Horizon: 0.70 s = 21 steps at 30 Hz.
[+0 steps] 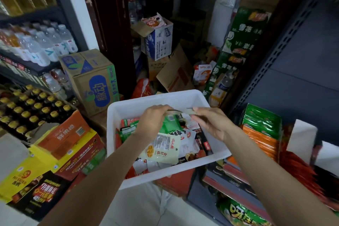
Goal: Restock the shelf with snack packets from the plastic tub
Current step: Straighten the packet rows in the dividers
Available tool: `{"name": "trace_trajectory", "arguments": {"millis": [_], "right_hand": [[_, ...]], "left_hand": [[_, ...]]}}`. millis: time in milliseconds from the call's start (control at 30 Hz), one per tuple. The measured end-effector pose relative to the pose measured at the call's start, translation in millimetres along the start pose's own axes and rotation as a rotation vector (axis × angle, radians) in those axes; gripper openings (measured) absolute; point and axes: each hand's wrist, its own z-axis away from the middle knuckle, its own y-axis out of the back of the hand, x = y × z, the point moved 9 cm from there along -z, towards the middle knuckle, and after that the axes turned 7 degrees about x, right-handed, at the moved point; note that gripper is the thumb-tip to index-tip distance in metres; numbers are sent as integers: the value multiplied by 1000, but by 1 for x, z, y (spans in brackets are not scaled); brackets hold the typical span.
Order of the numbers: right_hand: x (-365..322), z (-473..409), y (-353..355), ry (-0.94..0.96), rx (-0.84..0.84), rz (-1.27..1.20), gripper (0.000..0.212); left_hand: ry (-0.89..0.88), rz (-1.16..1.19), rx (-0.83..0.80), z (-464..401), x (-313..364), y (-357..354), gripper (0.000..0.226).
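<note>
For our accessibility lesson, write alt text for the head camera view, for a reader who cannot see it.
Two bare hands, left hand and right hand, reach into a white rectangular plastic tub of mixed snack packets, together holding a green foil packet above the pile. Green and orange snack packets stand on the grey metal shelf to the right.

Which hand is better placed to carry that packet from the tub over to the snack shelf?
Probably the right hand. It already pinches the packet with the left hand above the white tub, and the snack shelf sits on its side.
</note>
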Motion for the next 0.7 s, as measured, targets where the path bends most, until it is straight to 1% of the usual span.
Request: {"name": "trace_trajectory", "arguments": {"millis": [33, 100, 133, 167, 233, 300, 433, 533, 600, 700], "right_hand": [[-5, 2, 9, 38, -5, -18, 30], [-15, 10, 27, 128, -28, 59, 59], [-19, 15, 35, 183, -41, 139, 65], [-23, 20, 46, 238, -36, 230, 62], [-33, 30, 75, 324, 64, 363, 48], [-46, 43, 114, 381, 206, 352, 37], [-62, 80, 210, 473, 398, 171, 26], [-68, 115, 298, 550, 570, 56, 24], [-70, 137, 352, 571, 605, 31, 25], [-75, 172, 426, 579, 618, 123, 25]], "left_hand": [[44, 4, -4, -6, 5, -1, 28], [116, 46, -9, -15, 17, -6, 29], [142, 126, -16, -18, 28, -10, 30], [147, 235, -41, -20, 44, -16, 30], [119, 431, -132, -21, 83, -37, 29], [100, 548, -215, -20, 127, -59, 27], [81, 670, -252, -16, 216, -106, 25], [27, 699, -383, -2, 294, -155, 26], [-18, 680, -419, 9, 346, -183, 27], [-65, 662, -421, 22, 419, -219, 26]]}}
